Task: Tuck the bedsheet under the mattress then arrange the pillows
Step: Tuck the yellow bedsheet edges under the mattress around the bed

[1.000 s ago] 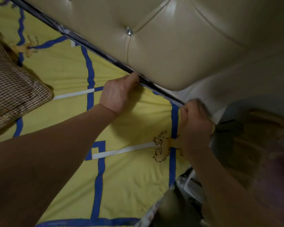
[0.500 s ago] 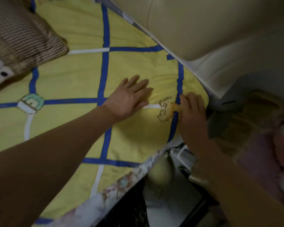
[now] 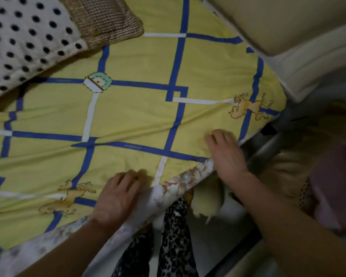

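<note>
The yellow bedsheet (image 3: 140, 114) with blue and white lines covers the mattress top. The floral mattress side (image 3: 180, 182) shows along the near edge, where the sheet ends. My left hand (image 3: 118, 198) rests palm down on the sheet at that edge, fingers slightly curled. Further right, my right hand (image 3: 226, 154) lies on the same edge near the bed's corner, with nothing visibly gripped. A white pillow with black dots (image 3: 26, 43) lies at the top left, partly over a brown checked pillow (image 3: 106, 19).
A cream padded headboard (image 3: 288, 23) runs along the upper right. Below the bed edge hang leopard-print fabric (image 3: 174, 236) and a pale yellow cloth (image 3: 206, 202). Pinkish cloth (image 3: 332, 188) and clutter sit on the right beside the bed.
Both hands have moved from the headboard gap back across the sheet to the near side edge. The view has swung down, showing the dotted pillow and the mattress side.
</note>
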